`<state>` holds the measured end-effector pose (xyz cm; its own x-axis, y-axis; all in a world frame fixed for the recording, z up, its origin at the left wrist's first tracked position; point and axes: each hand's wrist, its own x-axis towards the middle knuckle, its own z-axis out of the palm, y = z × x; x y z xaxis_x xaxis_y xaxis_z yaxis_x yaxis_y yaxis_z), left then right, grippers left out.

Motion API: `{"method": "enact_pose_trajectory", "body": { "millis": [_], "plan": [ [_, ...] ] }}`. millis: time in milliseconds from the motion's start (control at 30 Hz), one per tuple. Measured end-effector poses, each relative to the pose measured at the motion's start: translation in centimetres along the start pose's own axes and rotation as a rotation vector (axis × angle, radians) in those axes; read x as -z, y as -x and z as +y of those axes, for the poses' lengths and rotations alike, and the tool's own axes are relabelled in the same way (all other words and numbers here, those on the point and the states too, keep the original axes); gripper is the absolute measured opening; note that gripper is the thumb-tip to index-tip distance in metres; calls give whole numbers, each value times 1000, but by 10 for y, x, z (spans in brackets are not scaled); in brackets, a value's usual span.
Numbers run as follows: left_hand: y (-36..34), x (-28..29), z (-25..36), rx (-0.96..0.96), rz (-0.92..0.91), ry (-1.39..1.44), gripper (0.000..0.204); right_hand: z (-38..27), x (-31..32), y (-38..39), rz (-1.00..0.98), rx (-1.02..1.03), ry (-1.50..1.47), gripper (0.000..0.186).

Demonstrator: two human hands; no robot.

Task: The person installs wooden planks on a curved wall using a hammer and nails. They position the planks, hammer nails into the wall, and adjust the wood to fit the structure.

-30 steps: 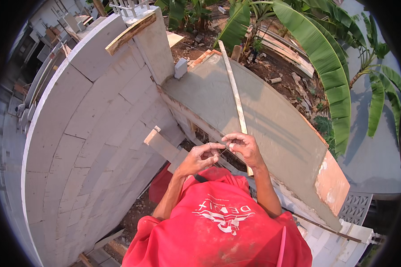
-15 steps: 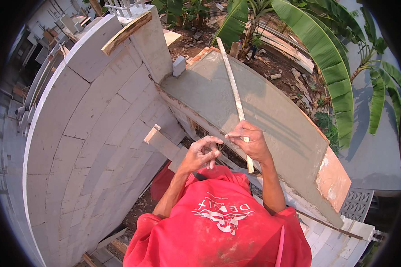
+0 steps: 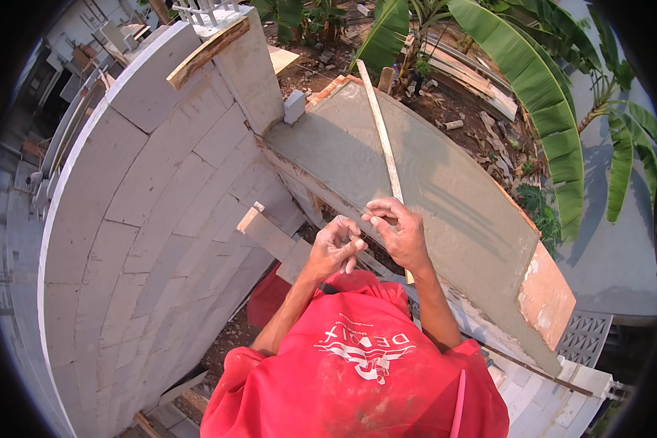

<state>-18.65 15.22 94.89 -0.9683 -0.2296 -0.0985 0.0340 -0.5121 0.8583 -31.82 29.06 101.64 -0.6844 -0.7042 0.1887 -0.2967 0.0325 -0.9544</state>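
My left hand (image 3: 334, 248) and my right hand (image 3: 398, 233) are raised close together in front of my red shirt (image 3: 358, 379), both with fingertips pinched on what looks like a thin strand, hard to make out. A long pale wooden batten (image 3: 379, 131) lies across the fresh grey cement slab (image 3: 460, 233) just beyond my fingers, running behind my right hand. Below and left of my left hand, a short pale board (image 3: 266, 233) sticks out beside the block wall.
A tall light block wall (image 3: 146, 248) curves along the left, with a wooden offcut (image 3: 204, 55) on top and a small block (image 3: 294, 107) at the slab's far corner. Banana plants (image 3: 533, 87) and loose planks (image 3: 474, 87) are beyond. A pink board (image 3: 544, 292) edges the slab at right.
Both hands have risen slightly and my right hand has shifted a little left; the fingers have changed their pinch on the thin strand between them.
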Motion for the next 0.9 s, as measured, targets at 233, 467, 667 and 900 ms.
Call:
{"method": "enact_pose_trajectory", "body": {
  "millis": [233, 467, 667, 900],
  "plan": [
    [0, 0, -8, -17, 53, 90, 25, -7, 3, 0, -70, 10, 87, 28],
    [-3, -5, -11, -56, 107, 60, 24, -13, -5, -2, -52, 336, 410, 40],
    [0, -11, -9, -120, 186, -248, 23, -13, -10, 0, -67, 287, 655, 39],
    [1, -17, -10, -99, 262, -389, 18, -3, -27, 4, -10, 143, 726, 23]
  ]
}}
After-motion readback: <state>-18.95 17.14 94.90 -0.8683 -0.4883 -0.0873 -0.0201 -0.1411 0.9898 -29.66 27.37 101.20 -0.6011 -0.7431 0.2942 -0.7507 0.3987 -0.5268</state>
